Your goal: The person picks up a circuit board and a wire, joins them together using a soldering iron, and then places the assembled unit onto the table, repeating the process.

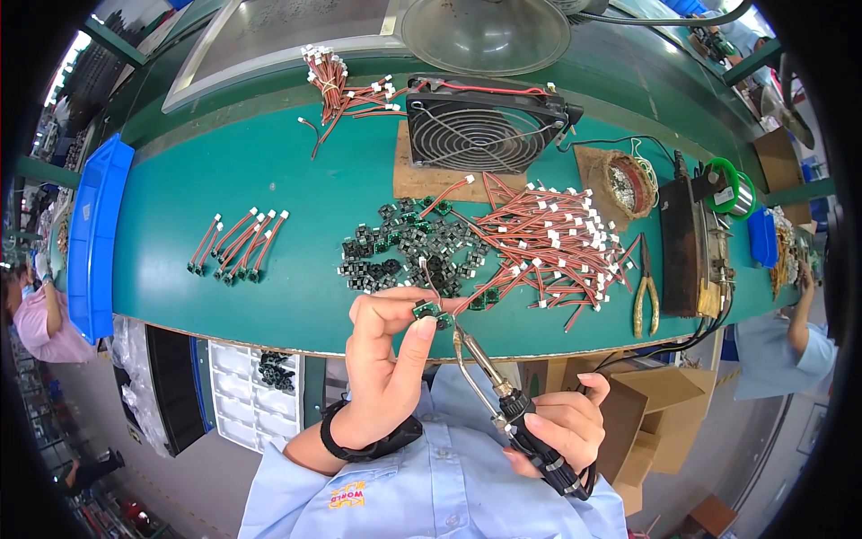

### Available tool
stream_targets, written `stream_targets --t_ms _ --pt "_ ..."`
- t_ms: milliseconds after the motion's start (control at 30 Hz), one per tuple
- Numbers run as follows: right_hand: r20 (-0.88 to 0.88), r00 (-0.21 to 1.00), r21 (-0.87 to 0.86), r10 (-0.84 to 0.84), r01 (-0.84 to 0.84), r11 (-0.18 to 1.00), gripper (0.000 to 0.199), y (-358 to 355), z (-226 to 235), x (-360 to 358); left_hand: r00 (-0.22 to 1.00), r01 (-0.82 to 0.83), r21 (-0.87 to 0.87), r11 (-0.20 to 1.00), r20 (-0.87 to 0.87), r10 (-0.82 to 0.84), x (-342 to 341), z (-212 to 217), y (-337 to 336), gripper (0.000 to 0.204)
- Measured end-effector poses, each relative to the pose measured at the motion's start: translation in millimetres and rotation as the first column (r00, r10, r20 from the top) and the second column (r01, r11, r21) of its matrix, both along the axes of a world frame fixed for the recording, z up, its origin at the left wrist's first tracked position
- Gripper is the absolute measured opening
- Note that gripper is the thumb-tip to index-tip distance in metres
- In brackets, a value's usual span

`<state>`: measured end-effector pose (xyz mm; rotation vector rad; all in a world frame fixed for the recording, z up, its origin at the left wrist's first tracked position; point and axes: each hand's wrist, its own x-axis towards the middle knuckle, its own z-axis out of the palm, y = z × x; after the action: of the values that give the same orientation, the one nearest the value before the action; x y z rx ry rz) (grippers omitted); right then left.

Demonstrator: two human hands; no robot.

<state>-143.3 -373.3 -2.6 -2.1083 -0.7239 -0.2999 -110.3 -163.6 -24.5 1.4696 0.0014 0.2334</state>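
Observation:
Near the table's front edge my left hand (386,368) pinches a small green circuit board (427,310) between thumb and fingers. My right hand (566,427) is closed round the black handle of a soldering iron (519,415), which has a thin metal tube along its side. Its tip points up at the board; whether they touch I cannot tell. Just beyond my left hand lies a heap of small black parts with green boards (404,242). To its right spreads a pile of red and black wires (548,234) with white plugs. Several wired boards (238,251) lie at the left.
A black fan (485,130) stands at the back, near a tied wire bundle (328,76). Pliers (646,296), a round bowl (628,184), a dark box-shaped unit (684,247) and a solder spool (734,190) are at the right. A blue tray (97,238) edges the left.

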Motion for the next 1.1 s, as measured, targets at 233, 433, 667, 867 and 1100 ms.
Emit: stream_targets --t_ms 233,433,667,867,1100 --pt "-0.015 1.000 -0.017 0.006 -0.006 1.000 0.038 -2 5 1 0.999 0.001 0.222 0.975 0.047 -0.012 0 0 5 0.009" --pt "0.093 0.995 0.073 -0.038 0.031 0.997 0.046 -22 -5 -9 0.991 0.031 -0.209 0.977 -0.120 -0.057 2 13 8 0.009" --pt "0.059 0.880 0.320 -0.471 0.431 0.844 0.043 -6 -32 -11 0.989 0.043 -0.425 0.904 -0.109 -0.098 4 13 27 0.012" --pt "-0.340 0.797 0.410 -0.499 0.603 0.684 0.030 19 -37 12 0.945 -0.312 -0.205 0.928 -0.170 0.280 3 -8 98 0.012" --pt "0.062 0.786 0.019 -0.615 0.616 0.788 0.023 35 -53 61 0.776 -0.389 0.755 0.528 -0.039 0.629 -7 -33 158 0.015"
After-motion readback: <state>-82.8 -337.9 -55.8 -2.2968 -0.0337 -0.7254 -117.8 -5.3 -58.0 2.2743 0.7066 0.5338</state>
